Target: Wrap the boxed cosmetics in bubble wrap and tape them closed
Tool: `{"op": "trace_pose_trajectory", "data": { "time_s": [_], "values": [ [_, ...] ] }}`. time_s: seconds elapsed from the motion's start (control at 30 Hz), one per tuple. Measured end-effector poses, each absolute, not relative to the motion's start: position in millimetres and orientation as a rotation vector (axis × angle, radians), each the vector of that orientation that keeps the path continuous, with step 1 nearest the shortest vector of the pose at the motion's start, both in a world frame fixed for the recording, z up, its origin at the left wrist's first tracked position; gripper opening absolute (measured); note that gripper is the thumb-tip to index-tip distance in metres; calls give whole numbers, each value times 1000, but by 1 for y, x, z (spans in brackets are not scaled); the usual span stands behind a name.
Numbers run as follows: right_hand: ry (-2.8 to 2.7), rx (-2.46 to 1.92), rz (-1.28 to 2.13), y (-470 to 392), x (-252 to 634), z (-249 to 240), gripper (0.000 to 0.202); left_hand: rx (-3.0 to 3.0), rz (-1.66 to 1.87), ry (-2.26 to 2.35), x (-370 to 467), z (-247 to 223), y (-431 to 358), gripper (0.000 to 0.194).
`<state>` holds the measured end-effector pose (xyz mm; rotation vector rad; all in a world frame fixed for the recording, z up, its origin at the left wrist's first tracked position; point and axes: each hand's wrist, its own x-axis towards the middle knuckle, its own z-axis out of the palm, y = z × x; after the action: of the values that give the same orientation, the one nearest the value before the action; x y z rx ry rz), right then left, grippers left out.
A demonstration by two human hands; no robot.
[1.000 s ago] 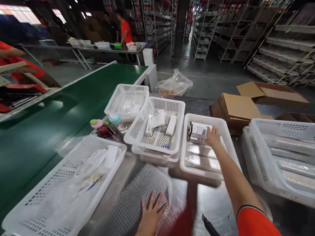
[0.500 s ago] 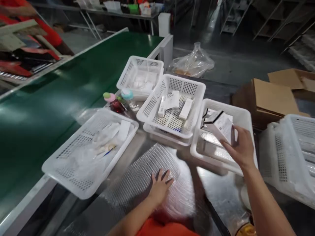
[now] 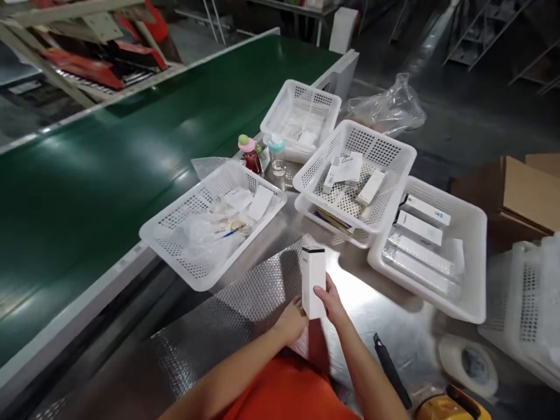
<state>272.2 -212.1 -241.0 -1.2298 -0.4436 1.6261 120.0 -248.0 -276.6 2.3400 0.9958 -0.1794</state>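
A narrow white box (image 3: pixel 314 280) with a black top edge stands upright above a sheet of bubble wrap (image 3: pixel 262 291) on the metal table. My right hand (image 3: pixel 331 300) grips its right side, thumb across the front face. At the lower left edge of the box, my left hand (image 3: pixel 292 321) is closed against it, some fingers hidden behind. To the right, a white bin (image 3: pixel 475 262) holds similar white boxes (image 3: pixel 420 226) and several bubble-wrapped packages (image 3: pixel 422 271).
A perforated basket (image 3: pixel 166 227) with plastic bags lies left, beside the green conveyor (image 3: pixel 109 157). Another basket (image 3: pixel 394 151) holds small boxes. Two bottles (image 3: pixel 251 157) stand behind. A black cutter (image 3: pixel 391 370), a tape roll (image 3: pixel 468 364) and a yellow tool (image 3: pixel 450 408) lie front right.
My right hand has brought a white box from the right bin to above the bubble wrap. My left hand has lifted from flat on the wrap to the box. The view has shifted.
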Motion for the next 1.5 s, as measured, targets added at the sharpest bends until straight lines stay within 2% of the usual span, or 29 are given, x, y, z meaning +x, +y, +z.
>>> {"op": "trace_pose_trajectory", "data": {
  "time_s": [0.1,0.17,0.3,0.43,0.53,0.63,0.77,1.03,1.3,1.5],
  "values": [
    [-502,-1262,1655,-224,293,-249,69,2383,-236,932,81,-268,-257,43],
    [-544,-1311,1593,-231,300,-253,75,2370,-255,1121,58,-265,-263,46],
    [-603,-1402,1514,-242,303,-263,88,2168,-310,1549,37,-260,-261,62],
    [-722,-1476,1489,-248,300,-269,90,2084,-335,1526,34,-255,-251,68],
    [-893,-1695,1328,-245,290,-264,84,2077,-330,1500,33,-255,-249,69],
    [-1239,-1987,1004,-234,268,-254,71,2073,-315,1508,32,-256,-249,71],
    [-1698,-2176,771,-221,231,-249,64,2042,-276,1582,34,-256,-248,82],
    [-1824,-2246,596,-230,208,-272,63,1993,-280,1589,36,-252,-242,83],
    [-1807,-2296,545,-232,199,-271,65,1962,-289,1593,38,-253,-243,86],
    [-1863,-2194,545,-235,203,-266,75,1974,-304,1593,37,-249,-242,84]
  ]
}}
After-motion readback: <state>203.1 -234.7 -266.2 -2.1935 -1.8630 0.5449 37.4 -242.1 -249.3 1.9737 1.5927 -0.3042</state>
